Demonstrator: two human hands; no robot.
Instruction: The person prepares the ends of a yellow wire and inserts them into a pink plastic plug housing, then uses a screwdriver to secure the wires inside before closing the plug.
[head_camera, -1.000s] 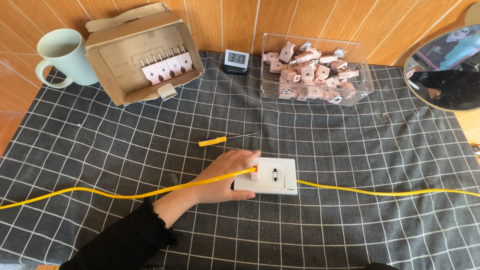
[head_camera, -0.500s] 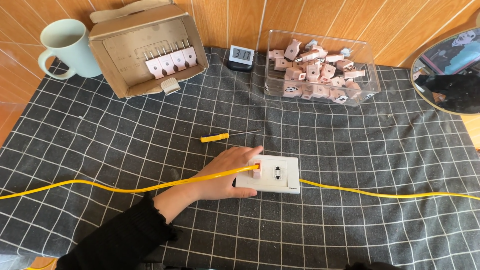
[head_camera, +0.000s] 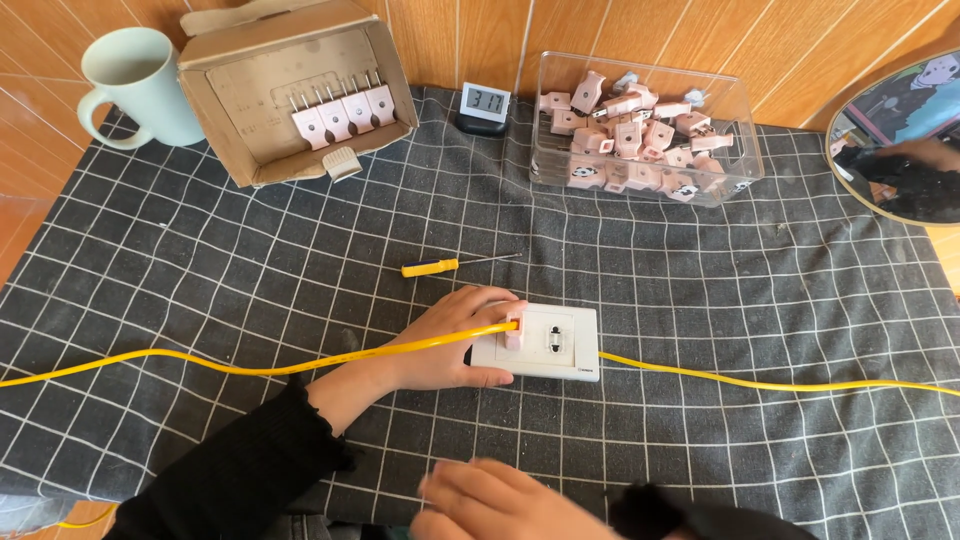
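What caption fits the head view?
Left hand holds a white socket plate with pink plug on yellow cable.

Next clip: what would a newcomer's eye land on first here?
Most striking is the bright yellow cable running across the black grid-checked cloth, plugged by a pink plug into the white rectangular socket plate at centre, which the left hand holds. At the back stand a clear plastic box of pink plugs and an open cardboard box; the right hand is at the bottom edge.
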